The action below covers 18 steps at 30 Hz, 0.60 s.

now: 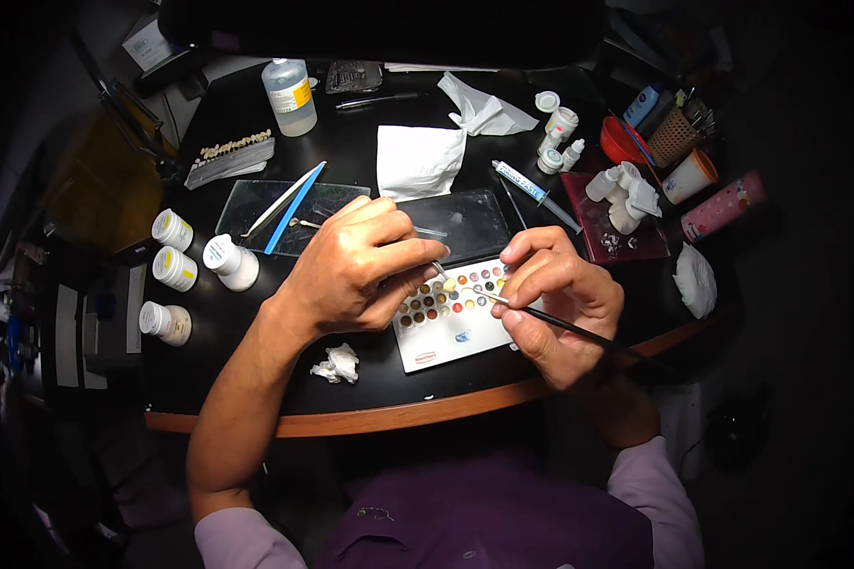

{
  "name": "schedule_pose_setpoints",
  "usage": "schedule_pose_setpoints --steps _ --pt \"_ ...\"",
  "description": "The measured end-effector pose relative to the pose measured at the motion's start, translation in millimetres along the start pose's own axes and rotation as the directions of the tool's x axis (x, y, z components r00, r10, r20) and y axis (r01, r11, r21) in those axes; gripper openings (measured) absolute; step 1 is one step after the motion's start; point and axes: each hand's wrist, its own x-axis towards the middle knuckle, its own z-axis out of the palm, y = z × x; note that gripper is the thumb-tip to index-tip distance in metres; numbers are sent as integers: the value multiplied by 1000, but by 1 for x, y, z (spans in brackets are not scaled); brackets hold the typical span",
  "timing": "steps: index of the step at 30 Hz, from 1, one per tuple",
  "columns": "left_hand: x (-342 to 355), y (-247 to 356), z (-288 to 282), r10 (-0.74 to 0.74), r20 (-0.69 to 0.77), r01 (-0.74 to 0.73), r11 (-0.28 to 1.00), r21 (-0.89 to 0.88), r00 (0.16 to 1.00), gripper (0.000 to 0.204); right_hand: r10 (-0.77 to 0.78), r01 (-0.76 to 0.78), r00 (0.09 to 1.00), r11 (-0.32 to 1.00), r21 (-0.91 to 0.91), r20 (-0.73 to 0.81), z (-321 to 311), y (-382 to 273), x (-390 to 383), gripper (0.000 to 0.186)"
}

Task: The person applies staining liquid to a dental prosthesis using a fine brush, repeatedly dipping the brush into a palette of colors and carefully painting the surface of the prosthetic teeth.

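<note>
My left hand (356, 266) is closed in a pinch on a slim metal holder (438, 269), mostly hidden by the fingers. At its tip is a small cream piece (449, 284) that looks like a tooth crown. In my right hand (562, 308) is a fine paintbrush (569, 328) with a black handle, gripped like a pen. The brush tip points left, close to the cream piece; whether they touch I cannot tell. Beneath both hands lies a white palette (484, 339) with rows of small round wells in brown, yellow, red and grey. My left hand covers its upper left part.
Behind the palette lie a dark slab (460, 220), a folded tissue (419, 156) and a syringe (538, 195). Several white jars (230, 263) stand left, near a glass plate (247, 207). A crumpled tissue (337, 364) sits by the front edge. Right is a dark red tray (605, 242).
</note>
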Motion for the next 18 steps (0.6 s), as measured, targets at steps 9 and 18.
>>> schedule_pose_setpoints --steps 9,18 --pt "0 3 1 41 7 -41 998 -37 999 31 -110 109 994 949 295 -13 22 12 10 16" --pt "1 4 1 92 -30 -93 995 -32 995 35 -146 149 989 971 186 -27 24 4 6 21"
